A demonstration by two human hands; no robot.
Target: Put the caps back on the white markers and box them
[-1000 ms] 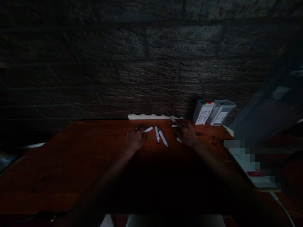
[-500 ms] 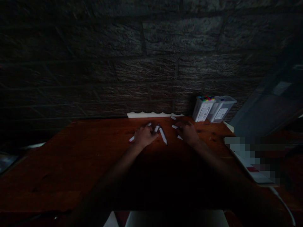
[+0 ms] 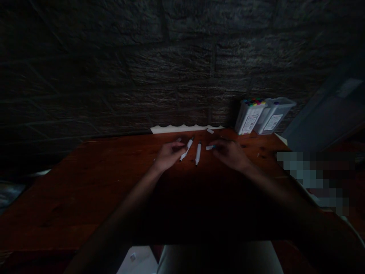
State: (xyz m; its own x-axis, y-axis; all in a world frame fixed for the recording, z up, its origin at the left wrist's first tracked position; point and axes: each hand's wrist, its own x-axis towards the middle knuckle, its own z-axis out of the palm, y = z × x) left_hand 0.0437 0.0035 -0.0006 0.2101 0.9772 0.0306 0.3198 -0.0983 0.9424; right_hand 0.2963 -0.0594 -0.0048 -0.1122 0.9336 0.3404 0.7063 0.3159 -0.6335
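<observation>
My left hand is over the tabletop, its thumb and fingers closed at a white marker that lies slanted across the thumb tip. Part of another white marker shows behind the left fingers, mostly hidden. A second uncapped-looking white marker lies between my hands, pointing towards me. My right hand pinches a small white cap with a teal end. Farther back, near the wall, lies a loose white cap.
Two clear plastic boxes stand at the back right, one filled with colour-tipped markers. A white scalloped strip runs along the stone wall. The wooden table is dimly lit.
My left hand has shifted, and the marker at its fingertips shows more of its length. My right hand has lifted a cap, now showing a teal end. The view has tilted slightly.
</observation>
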